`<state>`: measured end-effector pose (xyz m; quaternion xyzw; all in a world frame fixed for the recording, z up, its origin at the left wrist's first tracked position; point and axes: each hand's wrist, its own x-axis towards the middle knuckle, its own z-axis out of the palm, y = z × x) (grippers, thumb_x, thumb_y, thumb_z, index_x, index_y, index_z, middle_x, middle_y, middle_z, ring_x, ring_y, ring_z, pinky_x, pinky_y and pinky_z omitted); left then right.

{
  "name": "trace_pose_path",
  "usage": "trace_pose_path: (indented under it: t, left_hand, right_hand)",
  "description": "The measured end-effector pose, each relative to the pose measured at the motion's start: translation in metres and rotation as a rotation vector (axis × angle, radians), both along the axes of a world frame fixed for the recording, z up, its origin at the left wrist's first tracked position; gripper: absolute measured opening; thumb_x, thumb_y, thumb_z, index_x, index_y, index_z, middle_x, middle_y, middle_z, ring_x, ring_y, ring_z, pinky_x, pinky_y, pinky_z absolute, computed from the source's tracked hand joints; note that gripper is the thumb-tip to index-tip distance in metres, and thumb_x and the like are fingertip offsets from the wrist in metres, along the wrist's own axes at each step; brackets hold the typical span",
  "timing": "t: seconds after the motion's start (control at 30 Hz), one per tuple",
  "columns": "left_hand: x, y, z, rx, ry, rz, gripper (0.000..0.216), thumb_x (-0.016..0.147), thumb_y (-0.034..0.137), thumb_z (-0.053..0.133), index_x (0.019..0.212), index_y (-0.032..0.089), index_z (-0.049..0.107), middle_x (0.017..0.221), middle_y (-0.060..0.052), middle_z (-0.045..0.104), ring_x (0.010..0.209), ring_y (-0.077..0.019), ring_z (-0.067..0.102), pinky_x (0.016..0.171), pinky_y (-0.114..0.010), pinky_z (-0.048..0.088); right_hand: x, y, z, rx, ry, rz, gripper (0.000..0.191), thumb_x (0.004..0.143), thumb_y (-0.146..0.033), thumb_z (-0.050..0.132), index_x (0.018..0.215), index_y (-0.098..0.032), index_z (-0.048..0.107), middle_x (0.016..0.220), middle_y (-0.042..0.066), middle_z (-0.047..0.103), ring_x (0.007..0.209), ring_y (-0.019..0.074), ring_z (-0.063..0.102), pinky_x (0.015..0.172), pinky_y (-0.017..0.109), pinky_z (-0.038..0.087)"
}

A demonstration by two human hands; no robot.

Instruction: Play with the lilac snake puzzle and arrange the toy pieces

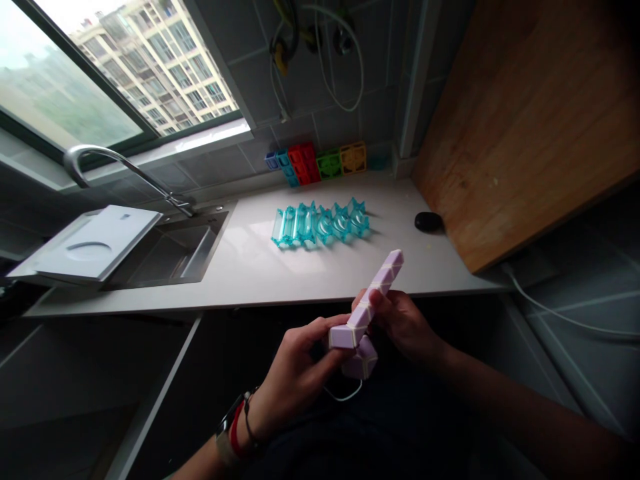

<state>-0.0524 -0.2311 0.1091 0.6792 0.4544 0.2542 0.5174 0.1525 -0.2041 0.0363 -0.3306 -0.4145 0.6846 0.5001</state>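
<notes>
A purple-and-white snake puzzle [373, 300], made of jointed wedge segments, is held in front of the counter's edge. One straight length of it slants up to the right, while its lower end bends back into a bulkier part. My left hand [305, 353], with a watch and bands at the wrist, pinches the lower left end between thumb and fingers. Gripping the middle of the straight length is my right hand [403, 323], thumb on top; its other fingers are partly hidden behind the puzzle.
On the white counter [250, 280] lie several translucent teal plastic pieces [320, 225] in a row. Coloured plastic blocks [305, 163] stand along the wall. A black mouse [429, 221] sits near a wooden board [530, 127]. A white box [100, 243] covers part of the sink [193, 257].
</notes>
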Motion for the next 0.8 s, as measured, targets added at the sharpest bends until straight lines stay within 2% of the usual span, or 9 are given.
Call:
trace_pose_path:
  t: [0.07, 0.13, 0.23, 0.33, 0.43, 0.53, 0.63, 0.73, 0.8]
  left_hand:
    - [0.001, 0.001, -0.001, -0.024, -0.044, 0.031, 0.039, 0.095, 0.025, 0.069, 0.134, 0.024, 0.069, 0.125, -0.008, 0.074, 0.114, -0.0257, 0.069, 0.100, -0.033, 0.052]
    - [0.002, 0.002, -0.002, -0.071, -0.078, 0.067, 0.038, 0.094, 0.027, 0.072, 0.131, 0.022, 0.071, 0.122, -0.009, 0.076, 0.113, -0.0265, 0.070, 0.098, -0.032, 0.054]
    - [0.003, 0.006, -0.003, -0.205, -0.155, 0.126, 0.039, 0.091, 0.033, 0.075, 0.126, 0.017, 0.073, 0.112, -0.011, 0.078, 0.102, -0.0264, 0.073, 0.087, -0.032, 0.058]
    - [0.002, 0.009, -0.004, -0.289, -0.216, 0.175, 0.045, 0.089, 0.035, 0.078, 0.128, 0.014, 0.071, 0.114, -0.013, 0.078, 0.102, -0.0271, 0.073, 0.084, -0.032, 0.058]
    - [0.001, 0.008, -0.006, -0.314, -0.247, 0.161, 0.048, 0.088, 0.031, 0.080, 0.132, 0.016, 0.069, 0.116, -0.012, 0.077, 0.107, -0.0267, 0.071, 0.089, -0.031, 0.057]
    - [0.002, 0.005, -0.011, -0.313, -0.279, 0.128, 0.049, 0.084, 0.027, 0.083, 0.130, 0.017, 0.070, 0.113, -0.011, 0.077, 0.102, -0.0238, 0.071, 0.087, -0.030, 0.056]
    - [0.007, 0.004, -0.017, -0.257, -0.289, 0.170, 0.043, 0.082, 0.027, 0.085, 0.121, 0.015, 0.072, 0.106, -0.009, 0.077, 0.093, -0.0212, 0.071, 0.081, -0.027, 0.056]
    - [0.010, 0.004, -0.019, -0.215, -0.257, 0.202, 0.029, 0.091, 0.031, 0.076, 0.115, 0.015, 0.075, 0.105, -0.009, 0.077, 0.094, -0.0212, 0.069, 0.081, -0.028, 0.055]
    - [0.008, 0.003, -0.018, -0.197, -0.246, 0.197, 0.028, 0.094, 0.032, 0.072, 0.117, 0.016, 0.075, 0.108, -0.009, 0.076, 0.098, -0.0218, 0.068, 0.084, -0.028, 0.053]
  right_hand:
    - [0.002, 0.001, 0.002, 0.078, -0.012, -0.003, 0.047, 0.096, -0.061, 0.061, 0.079, -0.017, 0.068, 0.066, 0.000, 0.057, 0.059, 0.0132, 0.051, 0.057, 0.028, 0.042]
    - [0.006, 0.002, 0.008, 0.194, -0.035, -0.031, 0.042, 0.097, -0.057, 0.061, 0.084, -0.018, 0.069, 0.074, 0.001, 0.060, 0.064, 0.0142, 0.054, 0.060, 0.028, 0.044]
    - [0.012, 0.000, 0.018, 0.488, -0.176, -0.119, 0.027, 0.095, -0.048, 0.069, 0.098, -0.022, 0.071, 0.097, 0.006, 0.066, 0.087, 0.0203, 0.064, 0.076, 0.034, 0.053]
    - [0.014, -0.001, 0.022, 0.704, -0.306, -0.170, 0.028, 0.092, -0.043, 0.074, 0.112, -0.024, 0.069, 0.107, 0.007, 0.067, 0.102, 0.0235, 0.065, 0.088, 0.038, 0.054]
    - [0.013, 0.001, 0.022, 0.743, -0.375, -0.104, 0.033, 0.090, -0.042, 0.077, 0.115, -0.023, 0.068, 0.108, 0.008, 0.067, 0.103, 0.0239, 0.064, 0.087, 0.038, 0.055]
    - [0.013, 0.003, 0.024, 0.741, -0.468, 0.003, 0.026, 0.090, -0.037, 0.077, 0.110, -0.022, 0.070, 0.108, 0.008, 0.068, 0.102, 0.0229, 0.065, 0.087, 0.036, 0.056]
    - [0.014, 0.001, 0.027, 0.710, -0.506, -0.043, 0.020, 0.093, -0.036, 0.074, 0.107, -0.023, 0.072, 0.106, 0.007, 0.068, 0.101, 0.0221, 0.066, 0.086, 0.035, 0.057]
    - [0.017, 0.001, 0.029, 0.710, -0.527, -0.123, 0.022, 0.092, -0.037, 0.074, 0.109, -0.024, 0.072, 0.107, 0.007, 0.068, 0.100, 0.0224, 0.067, 0.085, 0.035, 0.057]
    - [0.021, 0.003, 0.032, 0.715, -0.526, -0.107, 0.023, 0.092, -0.037, 0.075, 0.110, -0.023, 0.072, 0.108, 0.008, 0.068, 0.099, 0.0224, 0.067, 0.085, 0.035, 0.058]
